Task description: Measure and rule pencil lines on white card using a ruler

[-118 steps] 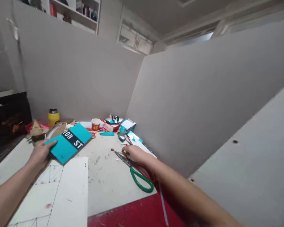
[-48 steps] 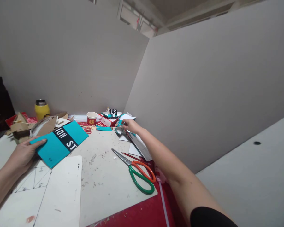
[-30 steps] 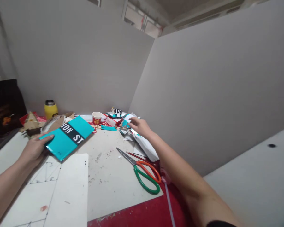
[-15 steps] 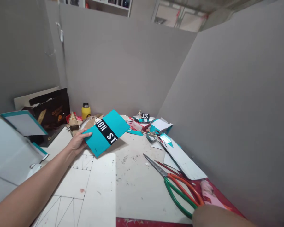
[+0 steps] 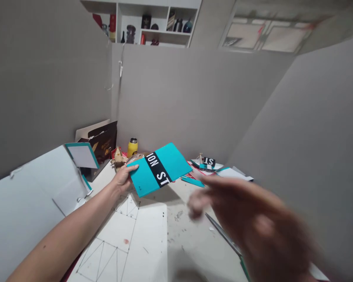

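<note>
A teal cardboard piece (image 5: 176,158) with a black band of white letters is tilted above the table, and my left hand (image 5: 126,175) pinches it at its left corner. My right hand (image 5: 250,219) is large and close in front of me, apart from the card's right corner. Motion smears its fingers. Partly hidden below it lie scissors (image 5: 223,234) with a green handle, their blades pointing away from me. Under my left forearm, a white board (image 5: 153,250) carries a drawn pattern of lines and triangles.
A large folded white-and-teal cardboard sheet (image 5: 41,196) stands at the left, before a dark box (image 5: 106,141). A yellow bottle (image 5: 132,147) is at the back. Cardboard scraps and a small model with a lettered black flag (image 5: 209,161) sit at the back right. Grey partitions surround the table.
My right hand has come up from the lower right, over the scissors. My left hand still holds the cardboard piece. The view has shifted left and up, showing more shelf.
</note>
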Available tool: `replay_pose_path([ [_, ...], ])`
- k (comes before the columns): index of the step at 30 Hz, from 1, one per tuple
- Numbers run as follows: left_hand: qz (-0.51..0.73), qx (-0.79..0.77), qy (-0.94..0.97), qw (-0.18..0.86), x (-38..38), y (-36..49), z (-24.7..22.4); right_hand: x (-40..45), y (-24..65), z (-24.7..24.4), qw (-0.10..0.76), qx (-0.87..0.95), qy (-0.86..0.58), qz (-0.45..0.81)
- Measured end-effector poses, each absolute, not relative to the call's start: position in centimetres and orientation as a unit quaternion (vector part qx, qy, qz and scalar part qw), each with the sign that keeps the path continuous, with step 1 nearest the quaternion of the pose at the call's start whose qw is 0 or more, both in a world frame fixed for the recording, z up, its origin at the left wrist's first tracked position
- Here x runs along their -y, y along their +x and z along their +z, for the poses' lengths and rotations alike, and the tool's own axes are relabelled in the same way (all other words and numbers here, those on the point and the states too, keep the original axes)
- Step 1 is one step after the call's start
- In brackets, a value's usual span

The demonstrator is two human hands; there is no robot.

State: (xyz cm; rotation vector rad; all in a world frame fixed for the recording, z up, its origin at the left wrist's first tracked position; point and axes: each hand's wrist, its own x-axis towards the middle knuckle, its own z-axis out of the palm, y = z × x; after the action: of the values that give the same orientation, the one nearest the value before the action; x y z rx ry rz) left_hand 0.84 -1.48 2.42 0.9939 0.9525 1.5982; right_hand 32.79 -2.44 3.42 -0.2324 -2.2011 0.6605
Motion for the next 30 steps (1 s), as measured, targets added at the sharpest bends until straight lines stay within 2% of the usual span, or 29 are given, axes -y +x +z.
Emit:
replay_pose_path([
  [2, 0.664, -0.402, 0.441, 0.451, 1.6, 0.9, 3.2, 1.9, 28.7, 9.8, 0.532, 0.727, -0.156, 0.406],
  [4, 0.672, -0.414, 0.476, 0.389, 1.8, 1.0, 4.1, 1.4, 25.5, 13.6, 0.564, 0.611, -0.218, 0.51],
  [5, 0.678, -0.418, 0.493, 0.349, 1.9, 1.1, 4.6, 1.0, 24.3, 14.3, 0.55, 0.574, -0.242, 0.556],
  [7, 0.687, -0.422, 0.533, 0.257, 2.5, 1.4, 5.5, 0.1, 22.7, 13.9, 0.487, 0.547, -0.289, 0.617],
  [9, 0.677, -0.419, 0.583, 0.161, 3.3, 1.9, 6.2, -0.7, 21.7, 12.4, 0.463, 0.551, -0.293, 0.629],
  [12, 0.613, -0.399, 0.68, 0.053, 4.4, 3.1, 6.3, -1.4, 21.0, 10.4, 0.457, 0.561, -0.282, 0.63],
  [15, 0.534, -0.379, 0.756, 0.004, 5.1, 4.5, 5.7, -2.3, 21.0, 9.7, 0.473, 0.565, -0.285, 0.613],
  [19, 0.499, -0.376, 0.781, -0.002, 5.7, 5.6, 5.5, -4.7, 22.3, 9.0, 0.482, 0.574, -0.302, 0.589],
  [24, 0.605, -0.457, 0.651, 0.039, 5.2, 4.4, 6.6, -6.7, 23.8, 8.2, 0.463, 0.612, -0.298, 0.568],
  [26, 0.623, -0.494, 0.597, 0.109, 4.6, 3.7, 6.7, -6.7, 23.7, 8.0, 0.443, 0.633, -0.283, 0.569],
  [30, 0.567, -0.511, 0.566, 0.31, 3.9, 3.2, 5.9, -6.0, 23.0, 7.4, 0.404, 0.666, -0.262, 0.569],
])
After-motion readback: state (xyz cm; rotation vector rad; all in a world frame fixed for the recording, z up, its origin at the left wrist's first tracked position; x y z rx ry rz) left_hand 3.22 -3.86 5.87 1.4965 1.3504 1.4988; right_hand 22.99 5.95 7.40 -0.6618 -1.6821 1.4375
